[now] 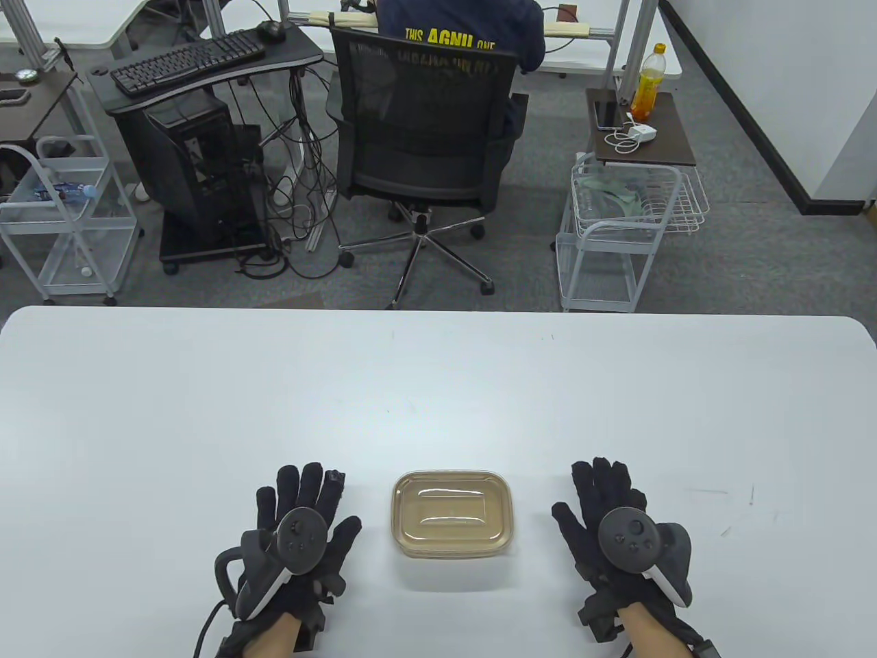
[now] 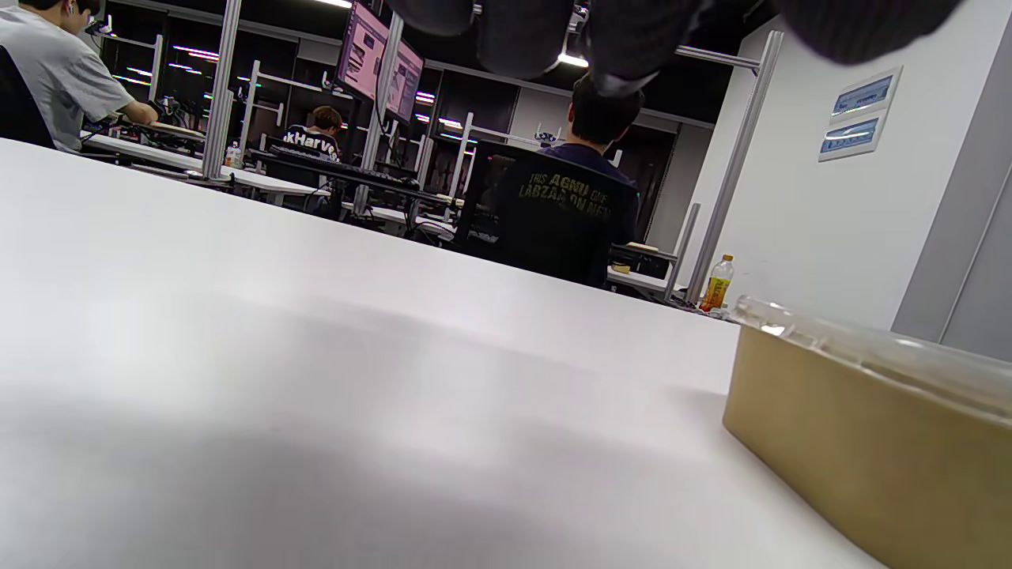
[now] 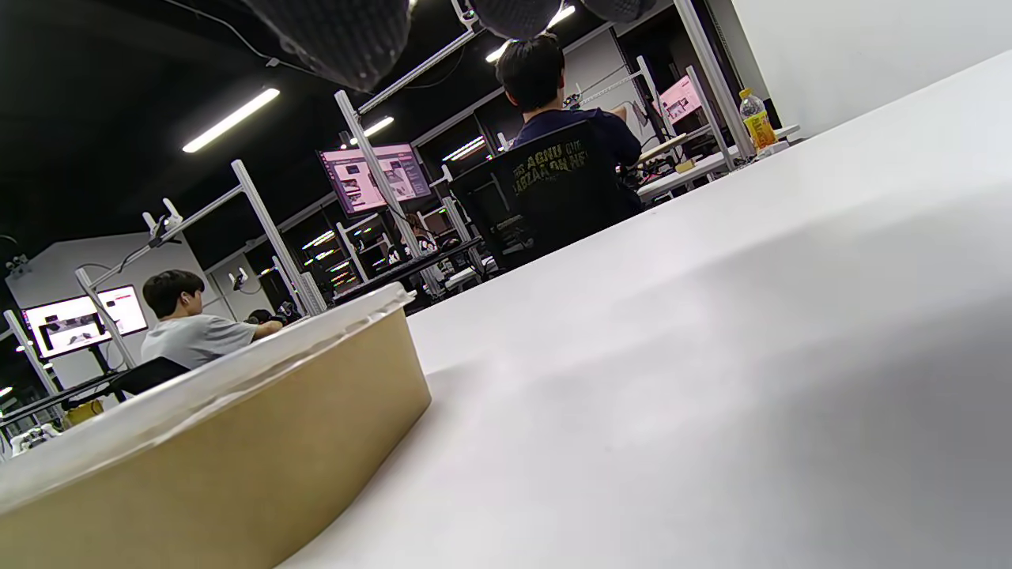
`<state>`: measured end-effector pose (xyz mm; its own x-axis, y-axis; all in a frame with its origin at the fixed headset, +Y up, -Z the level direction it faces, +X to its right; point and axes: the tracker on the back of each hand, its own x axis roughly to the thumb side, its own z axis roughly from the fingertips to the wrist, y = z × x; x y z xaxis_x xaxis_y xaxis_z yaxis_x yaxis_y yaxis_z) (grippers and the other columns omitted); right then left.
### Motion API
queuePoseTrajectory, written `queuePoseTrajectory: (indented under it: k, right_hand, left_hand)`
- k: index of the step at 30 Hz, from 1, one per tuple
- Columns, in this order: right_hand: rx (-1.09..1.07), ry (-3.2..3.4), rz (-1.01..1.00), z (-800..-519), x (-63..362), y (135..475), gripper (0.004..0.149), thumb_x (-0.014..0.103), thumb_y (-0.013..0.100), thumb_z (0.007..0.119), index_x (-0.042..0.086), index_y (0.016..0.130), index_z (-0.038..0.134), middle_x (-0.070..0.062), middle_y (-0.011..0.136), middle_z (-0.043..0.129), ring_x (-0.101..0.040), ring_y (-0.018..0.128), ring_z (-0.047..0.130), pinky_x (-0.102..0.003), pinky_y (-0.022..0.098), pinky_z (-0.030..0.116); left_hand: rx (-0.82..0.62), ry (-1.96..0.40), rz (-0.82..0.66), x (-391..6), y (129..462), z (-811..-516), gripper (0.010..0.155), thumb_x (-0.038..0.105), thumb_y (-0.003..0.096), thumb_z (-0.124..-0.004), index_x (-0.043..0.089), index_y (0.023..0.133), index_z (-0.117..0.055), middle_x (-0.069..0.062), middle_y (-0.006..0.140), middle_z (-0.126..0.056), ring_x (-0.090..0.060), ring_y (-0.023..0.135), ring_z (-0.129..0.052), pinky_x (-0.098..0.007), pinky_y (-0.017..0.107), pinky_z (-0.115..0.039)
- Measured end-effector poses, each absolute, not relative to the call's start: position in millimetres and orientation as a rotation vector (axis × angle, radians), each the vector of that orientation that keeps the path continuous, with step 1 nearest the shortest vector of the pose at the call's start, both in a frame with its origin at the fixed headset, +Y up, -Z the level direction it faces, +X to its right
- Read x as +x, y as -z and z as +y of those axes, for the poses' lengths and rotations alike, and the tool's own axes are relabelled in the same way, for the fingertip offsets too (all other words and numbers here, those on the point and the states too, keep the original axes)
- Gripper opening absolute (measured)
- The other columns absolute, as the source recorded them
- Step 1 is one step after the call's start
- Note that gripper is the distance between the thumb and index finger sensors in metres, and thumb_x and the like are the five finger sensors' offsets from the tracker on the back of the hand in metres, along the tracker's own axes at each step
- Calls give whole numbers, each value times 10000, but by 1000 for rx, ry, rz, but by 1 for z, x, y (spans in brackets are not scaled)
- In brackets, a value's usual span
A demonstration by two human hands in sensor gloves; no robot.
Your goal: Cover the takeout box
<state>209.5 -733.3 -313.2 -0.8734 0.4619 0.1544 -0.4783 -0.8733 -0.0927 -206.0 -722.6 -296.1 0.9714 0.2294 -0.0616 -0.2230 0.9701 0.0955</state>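
Takeout box point(image 1: 452, 513) with its clear lid point(image 1: 453, 505) on, between two flat hands on the white table point(image 1: 438, 391).

The brown box stands near the table's front edge, the transparent lid seated over its rim. The left hand point(image 1: 301, 541) lies palm down to the box's left, fingers stretched forward and holding nothing; the right hand point(image 1: 616, 528) lies the same way to its right, fingers extended, gripping nothing. Both hands are apart from the box. Each wrist view shows the box's brown wall point(image 2: 870, 442) point(image 3: 205, 474) close beside that hand.
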Motion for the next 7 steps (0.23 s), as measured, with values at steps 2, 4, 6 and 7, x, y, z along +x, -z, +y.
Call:
queuePoseTrajectory:
  k: [2,4,6,7]
  right_hand:
    - [176,-2648,-169,-734,208,313,681,439,618,665,38,1141,494,-334,1175,404,-564,1051,334,-769,665,381]
    - [181,-2655,-168,-734,207,313,681,439,618,666,38,1140,494,-335,1174,406,-566,1050,337,-768,664,384]
    - [187,-2661,-169,-734,206,313,681,439,618,665,36,1140,494,-339,1171,411,-568,1047,342,-768,662,387]
    - [190,-2664,-167,-734,206,313,681,439,618,665,36,1139,495,-338,1171,413,-569,1046,345,-768,661,389]
  left_hand:
    - [85,-227,74,-206,296,-723,701,743,356,-644,513,1016,-583,158,1229,-508,-159,1183,-393,-368,838,-265]
    - [82,-228,75,-206,296,-723,704,743,356,-644,512,1018,-579,160,1227,-512,-158,1182,-396,-368,838,-267]
    - [83,-232,76,-206,295,-723,703,741,356,-645,513,1018,-579,156,1227,-515,-158,1183,-397,-369,838,-268]
    - [83,-233,77,-207,295,-723,701,741,356,-645,510,1016,-584,156,1226,-516,-157,1182,-398,-368,838,-268]
